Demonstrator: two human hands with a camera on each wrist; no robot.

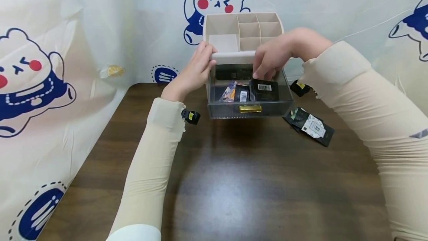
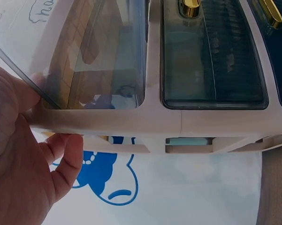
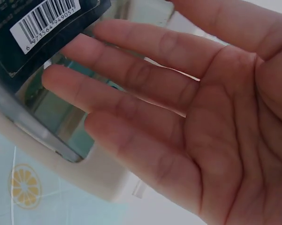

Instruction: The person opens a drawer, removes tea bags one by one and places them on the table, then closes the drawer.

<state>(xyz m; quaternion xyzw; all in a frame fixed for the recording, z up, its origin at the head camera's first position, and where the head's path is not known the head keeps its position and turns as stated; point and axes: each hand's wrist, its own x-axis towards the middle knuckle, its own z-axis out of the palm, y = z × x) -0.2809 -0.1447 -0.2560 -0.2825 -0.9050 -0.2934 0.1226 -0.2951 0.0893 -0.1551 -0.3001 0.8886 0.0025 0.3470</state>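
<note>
Sleeved right forearm (image 1: 378, 122) above a projecting smoked drawer (image 1: 222, 112): packets could slip or snag

Left grip (image 1: 194, 70) is clamped on the upper left edge of the beige desktop organizer (image 1: 230, 58), thumb in front and fingers over the top. Right grip (image 1: 279, 51) reaches down into the drawer, fingertips at a black barcoded packet (image 1: 265, 94). Its fingers look fairly straight in the right wrist view, but the thumb tip is cut off there, so whether they pinch the packet I cannot tell.

That packet is in the drawer's right half, beside a smaller black packet (image 1: 237, 94) and a colorful packet (image 1: 229, 92).

A weak hold seems the likeliest trouble: the packet could slide off the fingertips onto its neighbours. Raised too near the organizer's front edge, a corner might catch. Downward pressure on the projecting drawer could tip the organizer forward should the left grip ease. Lowered, the frayed right cuff (image 1: 337, 64) or forearm might sweep the white-labelled packets (image 1: 314, 126) across the worktop (image 1: 227, 196).
</note>
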